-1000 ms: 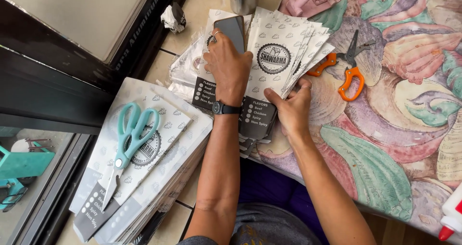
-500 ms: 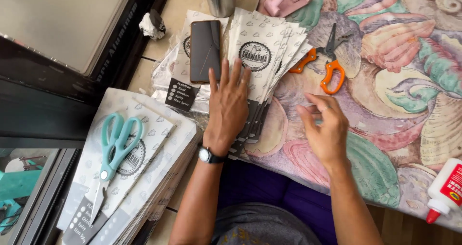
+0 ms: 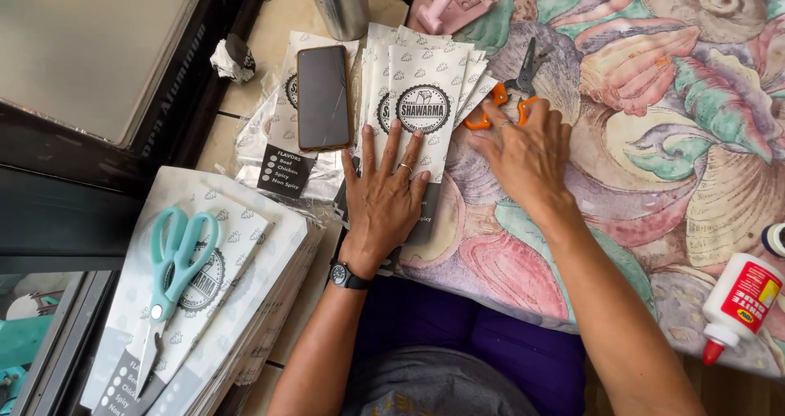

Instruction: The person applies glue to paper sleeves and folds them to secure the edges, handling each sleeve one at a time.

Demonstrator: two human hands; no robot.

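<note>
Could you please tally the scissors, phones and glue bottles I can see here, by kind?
Scissors: 2, the teal pair on the left stack of paper bags and the orange pair under the right hand.
Phones: 1, the dark phone.
Glue bottles: 1, the white glue bottle.
Total: 4.

A fanned stack of white paper bags (image 3: pixel 425 81) with round black emblems lies under the left hand (image 3: pixel 384 199). A dark phone (image 3: pixel 323 97), screen blank, rests on bagged packets (image 3: pixel 278 150). Another stack (image 3: pixel 237 252) sits lower left. A white glue bottle (image 3: pixel 740 301) with a red label lies far right.
</note>
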